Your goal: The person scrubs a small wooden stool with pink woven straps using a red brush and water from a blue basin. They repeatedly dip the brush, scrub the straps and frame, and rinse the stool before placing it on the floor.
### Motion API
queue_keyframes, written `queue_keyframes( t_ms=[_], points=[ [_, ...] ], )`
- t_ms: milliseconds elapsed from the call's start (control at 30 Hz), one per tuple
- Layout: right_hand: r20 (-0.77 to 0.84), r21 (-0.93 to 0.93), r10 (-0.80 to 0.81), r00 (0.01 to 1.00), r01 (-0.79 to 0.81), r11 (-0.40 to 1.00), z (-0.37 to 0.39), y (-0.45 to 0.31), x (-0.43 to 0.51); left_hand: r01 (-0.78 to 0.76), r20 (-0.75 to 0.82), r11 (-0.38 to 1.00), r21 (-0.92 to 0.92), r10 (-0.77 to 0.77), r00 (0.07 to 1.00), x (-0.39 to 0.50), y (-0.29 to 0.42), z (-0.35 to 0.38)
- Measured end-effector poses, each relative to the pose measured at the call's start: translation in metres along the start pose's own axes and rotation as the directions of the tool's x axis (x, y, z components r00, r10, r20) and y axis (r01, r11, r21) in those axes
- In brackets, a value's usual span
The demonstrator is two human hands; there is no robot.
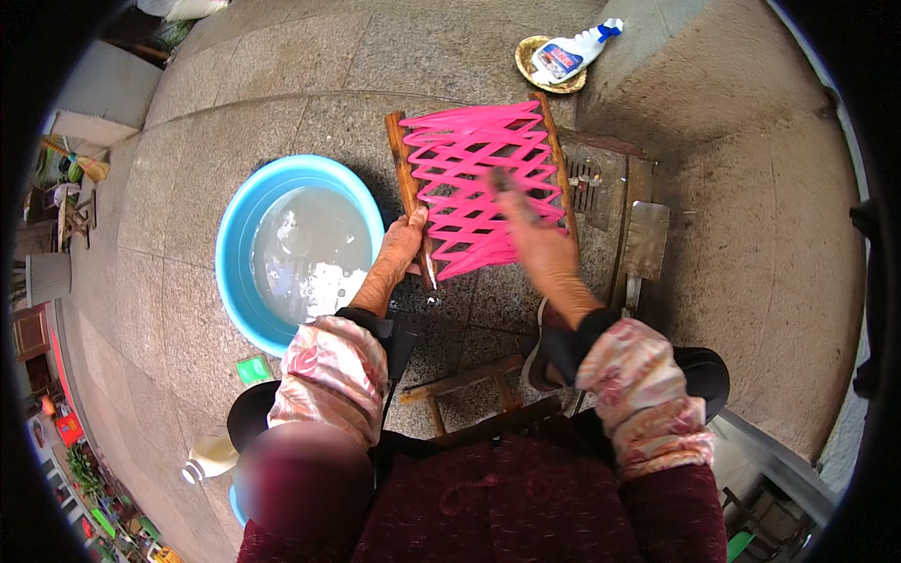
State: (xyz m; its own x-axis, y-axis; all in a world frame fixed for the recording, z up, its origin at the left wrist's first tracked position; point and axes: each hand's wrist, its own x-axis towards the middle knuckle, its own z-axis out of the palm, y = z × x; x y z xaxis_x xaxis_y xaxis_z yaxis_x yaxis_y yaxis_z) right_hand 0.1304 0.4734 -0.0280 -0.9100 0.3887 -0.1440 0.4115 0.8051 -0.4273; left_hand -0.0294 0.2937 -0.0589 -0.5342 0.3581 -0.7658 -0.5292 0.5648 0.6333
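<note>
A wooden frame (406, 169) with pink straps (479, 141) laced crosswise between its two side bars is tilted in front of me. My left hand (402, 245) grips the lower part of its left bar. Over the right half of the straps, my right hand (543, 252) holds a small dark object (504, 181), blurred, so its kind is unclear. Left of the frame stands a light blue plastic basin (232, 246) with cloudy, sudsy water (310, 236).
A spray bottle (566, 58) lies in a shallow bowl (524, 60) beyond the frame. A floor drain grate (588, 184) is at the right, near the wall (753, 211). A green packet (253, 369) and a white-capped bottle (211, 456) lie at lower left.
</note>
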Motion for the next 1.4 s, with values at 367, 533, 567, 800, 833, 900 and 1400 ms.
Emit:
queue_keyframes(
  t_ms=[367, 533, 567, 800, 833, 900, 1400],
  points=[
    [-0.005, 0.259, -0.001, 1.0, 0.002, 0.966, 0.045, -0.079, 0.012, -0.076, -0.215, 0.993, 0.095, 0.095, 0.972, 0.018, -0.018, 0.011],
    [0.003, 0.058, 0.246, 0.969, -0.246, 0.968, -0.021, -0.012, -0.038, -0.126, -0.463, 0.939, 0.32, 0.271, 0.844, -0.003, -0.012, 0.036],
    [-0.104, -0.045, 0.309, 0.945, -0.315, 0.948, -0.018, -0.008, -0.044, -0.095, -0.513, 0.942, 0.321, 0.257, 0.819, -0.006, -0.013, 0.044],
    [0.002, 0.354, 0.109, 0.994, -0.102, 0.93, 0.047, -0.053, -0.029, -0.107, -0.585, 0.941, 0.32, 0.285, 0.76, -0.011, -0.012, 0.053],
    [-0.06, 0.41, -0.011, 0.998, 0.034, 0.911, 0.045, -0.054, -0.029, -0.107, -0.586, 0.945, 0.31, 0.279, 0.761, -0.01, -0.012, 0.052],
    [-0.141, 0.443, -0.119, 0.983, 0.17, 0.88, 0.024, -0.033, -0.048, -0.106, -0.576, 0.949, 0.296, 0.266, 0.773, -0.01, -0.012, 0.052],
    [-0.311, 0.384, -0.051, 0.949, 0.175, 0.907, -0.022, 0.016, -0.024, -0.117, -0.621, 0.952, 0.281, 0.274, 0.735, -0.013, -0.014, 0.056]
  ],
)
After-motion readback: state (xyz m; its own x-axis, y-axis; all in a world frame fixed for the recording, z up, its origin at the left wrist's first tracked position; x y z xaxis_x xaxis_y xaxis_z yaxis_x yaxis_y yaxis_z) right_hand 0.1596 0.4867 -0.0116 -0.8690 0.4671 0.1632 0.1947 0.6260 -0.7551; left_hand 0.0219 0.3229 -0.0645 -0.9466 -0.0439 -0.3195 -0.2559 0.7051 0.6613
